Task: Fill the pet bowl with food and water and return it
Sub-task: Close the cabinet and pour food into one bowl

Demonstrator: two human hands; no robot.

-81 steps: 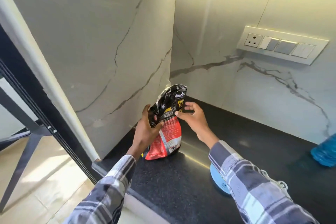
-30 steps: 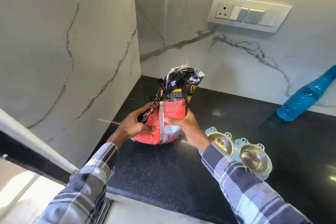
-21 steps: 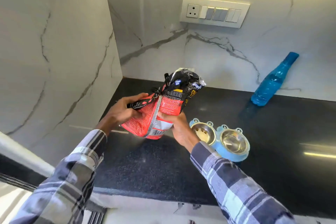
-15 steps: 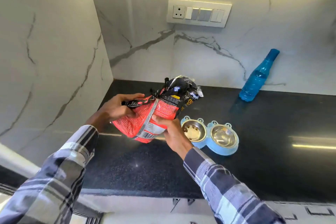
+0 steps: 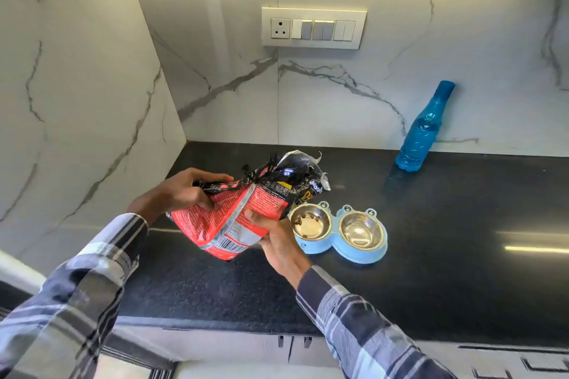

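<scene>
I have both hands wrapped around the food bag [image 5: 243, 212], left hand [image 5: 181, 194] high, right hand [image 5: 271, 234] underneath, fingers closed, tipping its crumpled mouth toward the pet bowl [image 5: 338, 232] at centre frame on the dark surface [image 5: 462, 255]; few kibbles lie inside.

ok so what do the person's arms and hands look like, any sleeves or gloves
Both arms wear long plaid sleeves in navy, grey and white, loose and cuffed at the wrists. The left hand and right hand are bare: no gloves, and no rings or watch that I can see.
</scene>
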